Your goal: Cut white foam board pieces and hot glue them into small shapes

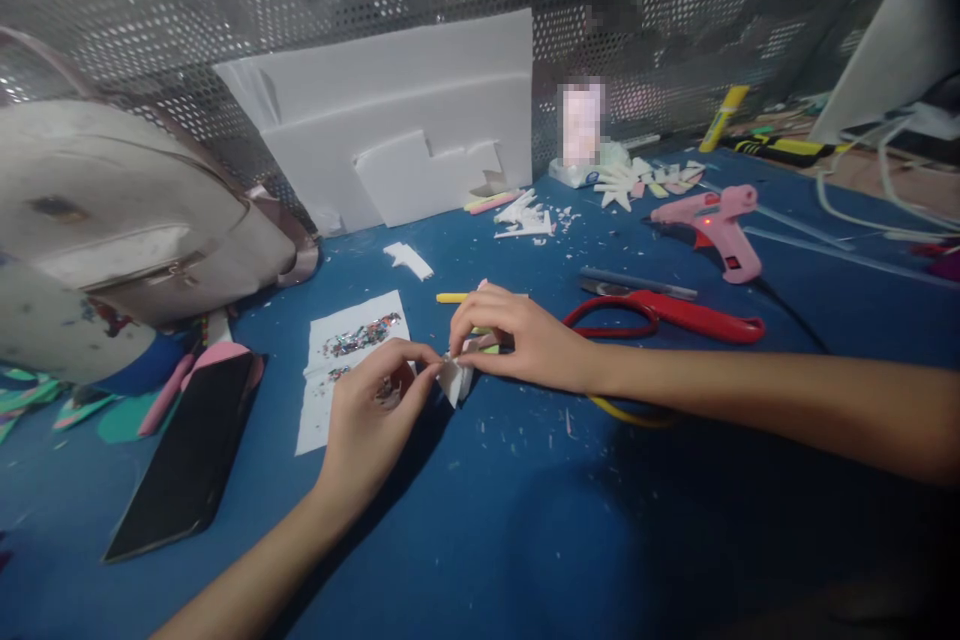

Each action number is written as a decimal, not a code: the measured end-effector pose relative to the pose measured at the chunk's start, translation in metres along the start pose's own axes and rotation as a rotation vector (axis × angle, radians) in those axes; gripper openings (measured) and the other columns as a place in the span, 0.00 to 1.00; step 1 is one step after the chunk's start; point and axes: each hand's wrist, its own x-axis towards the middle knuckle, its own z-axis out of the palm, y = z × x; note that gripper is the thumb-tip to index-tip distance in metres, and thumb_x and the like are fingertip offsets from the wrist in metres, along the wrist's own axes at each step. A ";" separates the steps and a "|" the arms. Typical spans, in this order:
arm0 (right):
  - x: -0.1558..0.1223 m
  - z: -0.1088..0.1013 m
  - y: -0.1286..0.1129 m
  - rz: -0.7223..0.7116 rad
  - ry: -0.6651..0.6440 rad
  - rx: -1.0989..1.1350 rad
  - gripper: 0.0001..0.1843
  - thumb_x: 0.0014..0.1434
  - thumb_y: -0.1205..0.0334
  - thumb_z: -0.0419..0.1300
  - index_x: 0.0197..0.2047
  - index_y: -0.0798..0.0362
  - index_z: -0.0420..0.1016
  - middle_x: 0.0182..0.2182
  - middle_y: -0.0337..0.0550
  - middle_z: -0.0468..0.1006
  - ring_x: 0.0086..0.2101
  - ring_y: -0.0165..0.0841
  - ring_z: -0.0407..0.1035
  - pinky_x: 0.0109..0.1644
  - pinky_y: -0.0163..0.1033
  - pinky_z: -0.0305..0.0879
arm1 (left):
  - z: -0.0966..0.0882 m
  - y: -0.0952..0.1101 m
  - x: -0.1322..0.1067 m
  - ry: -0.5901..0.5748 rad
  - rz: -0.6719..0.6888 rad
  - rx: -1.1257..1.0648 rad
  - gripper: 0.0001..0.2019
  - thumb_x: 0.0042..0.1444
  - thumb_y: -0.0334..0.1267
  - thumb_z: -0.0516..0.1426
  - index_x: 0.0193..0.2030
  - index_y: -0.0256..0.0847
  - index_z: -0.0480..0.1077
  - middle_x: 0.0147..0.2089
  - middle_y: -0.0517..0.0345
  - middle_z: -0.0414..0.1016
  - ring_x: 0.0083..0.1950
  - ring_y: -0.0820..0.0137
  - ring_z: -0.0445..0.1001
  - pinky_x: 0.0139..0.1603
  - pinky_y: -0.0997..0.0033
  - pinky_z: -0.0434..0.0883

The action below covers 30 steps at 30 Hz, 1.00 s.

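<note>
A small white piece (pixel 451 382), like folded foam sheet or card, is pinched between both hands above the blue table. My left hand (pixel 379 405) is closed on its left edge with thumb and index fingertips. From the other side my right hand (pixel 529 335) grips it, fingers curled and partly hiding it. Under my right hand lie a yellow stick (pixel 451 298) and the red handles of scissors (pixel 611 315), partly covered. Behind my left hand rests a white paper (pixel 315 410) with multicoloured glitter flakes (pixel 360 335) on it.
A pink glue gun (pixel 720 225) with a lit red light lies at right, its cord trailing. At left are a dark phone (pixel 184 450) and a pale backpack (pixel 142 200). White sheets (pixel 390 110) lean at the back, near scraps (pixel 525 215) and a yellow-black cutter (pixel 784 150).
</note>
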 end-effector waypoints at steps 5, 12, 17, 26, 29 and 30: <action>0.000 0.000 0.000 -0.009 -0.002 0.017 0.00 0.62 0.63 0.60 0.37 0.48 0.72 0.41 0.38 0.76 0.58 0.36 0.63 0.67 0.49 0.43 | -0.001 0.002 -0.001 0.006 0.002 0.014 0.04 0.60 0.32 0.57 0.35 0.42 0.73 0.30 0.65 0.73 0.26 0.77 0.64 0.30 0.75 0.62; 0.001 0.000 0.000 0.002 -0.001 0.000 0.01 0.62 0.62 0.60 0.38 0.48 0.73 0.41 0.38 0.76 0.55 0.35 0.64 0.67 0.51 0.43 | -0.001 0.003 0.000 -0.009 -0.022 -0.013 0.04 0.60 0.33 0.57 0.34 0.41 0.72 0.32 0.62 0.74 0.26 0.76 0.65 0.30 0.74 0.63; 0.001 -0.001 0.000 0.011 -0.009 -0.003 0.02 0.62 0.61 0.59 0.38 0.48 0.73 0.42 0.38 0.76 0.54 0.36 0.64 0.66 0.51 0.44 | -0.001 0.002 0.001 -0.021 -0.025 -0.012 0.04 0.61 0.33 0.57 0.35 0.42 0.72 0.33 0.61 0.74 0.27 0.75 0.65 0.30 0.74 0.63; 0.001 0.000 0.000 -0.006 0.001 0.003 0.01 0.62 0.63 0.60 0.38 0.48 0.73 0.40 0.39 0.76 0.50 0.35 0.66 0.65 0.50 0.46 | -0.001 0.004 0.001 -0.021 -0.031 -0.013 0.04 0.60 0.33 0.57 0.35 0.41 0.72 0.33 0.62 0.74 0.27 0.76 0.65 0.30 0.74 0.63; 0.001 0.000 0.000 -0.008 0.004 0.004 0.01 0.62 0.63 0.60 0.37 0.48 0.73 0.40 0.38 0.76 0.50 0.35 0.66 0.65 0.50 0.46 | -0.001 0.004 0.001 -0.021 -0.030 -0.010 0.04 0.61 0.33 0.56 0.35 0.41 0.72 0.32 0.62 0.74 0.26 0.76 0.65 0.30 0.74 0.63; 0.001 -0.001 0.000 -0.008 0.003 0.005 0.01 0.62 0.63 0.60 0.37 0.49 0.73 0.40 0.38 0.76 0.50 0.35 0.66 0.65 0.50 0.46 | -0.001 0.004 0.001 -0.023 -0.029 -0.011 0.04 0.61 0.33 0.56 0.35 0.41 0.72 0.32 0.62 0.74 0.27 0.76 0.65 0.30 0.74 0.63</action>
